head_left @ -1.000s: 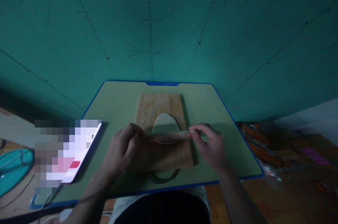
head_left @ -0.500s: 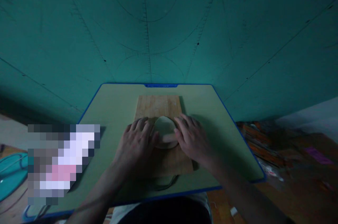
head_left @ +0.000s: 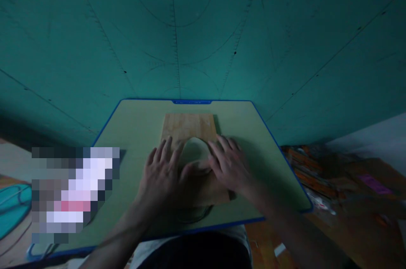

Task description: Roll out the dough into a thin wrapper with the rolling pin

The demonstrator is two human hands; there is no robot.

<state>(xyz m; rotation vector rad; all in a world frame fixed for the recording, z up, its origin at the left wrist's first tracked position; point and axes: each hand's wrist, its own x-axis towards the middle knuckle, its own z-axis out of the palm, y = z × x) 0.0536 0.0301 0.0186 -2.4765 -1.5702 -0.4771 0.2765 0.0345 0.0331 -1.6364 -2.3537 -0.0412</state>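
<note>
A pale round sheet of dough (head_left: 194, 150) lies on a wooden board (head_left: 189, 124). Across its near part runs a short, dim stretch of what looks like a rolling pin (head_left: 202, 166), its ends hidden by my hands. My left hand (head_left: 162, 171) is palm down at the left side of the dough, fingers stretched forward and apart, its thumb reaching over the near edge. From the right, my right hand (head_left: 229, 163) bends over the pin's end, thumb side against it and fingertips near the dough's edge. What lies under both palms is hidden.
The board rests on a pale table with a blue rim (head_left: 127, 133). A blurred-out device (head_left: 85, 188) stands at the left of the table. Beyond is a green wall (head_left: 203, 40). Cardboard and clutter (head_left: 345, 193) lie on the floor at the right. A cord loop (head_left: 196, 218) shows below the board.
My left hand's fingers have spread and its thumb now reaches over the near part of the dough. Less of the pin shows. The view has shifted slightly.
</note>
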